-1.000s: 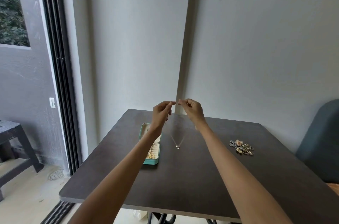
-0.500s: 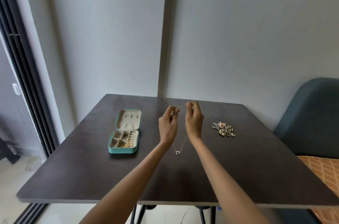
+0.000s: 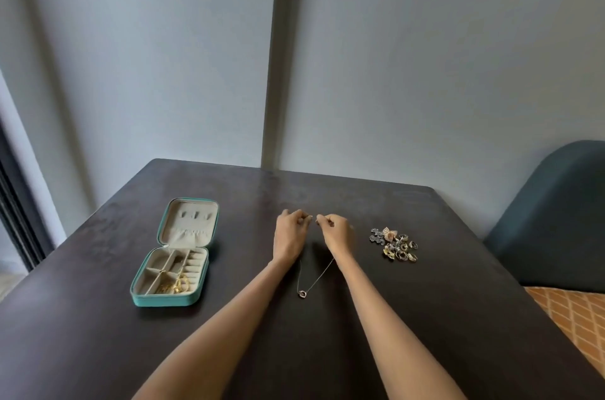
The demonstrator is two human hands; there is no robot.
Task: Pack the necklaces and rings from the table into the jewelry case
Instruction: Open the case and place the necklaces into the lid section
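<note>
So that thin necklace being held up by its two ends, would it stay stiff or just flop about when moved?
Probably floppy: the necklace sags in a V from the left hand and right hand. It looks light, since fingertip pinches carry it. Its pendant hangs lowest, so it may swing, and the fine chain could tangle.

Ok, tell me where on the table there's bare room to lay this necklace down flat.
Bare tabletop lies near the front edge, around the forearms, and between the open jewelry case and the left hand. The far strip along the wall is bare too. It is crowded right of the right hand, where the ring pile sits. Both hands hold the necklace.
</note>
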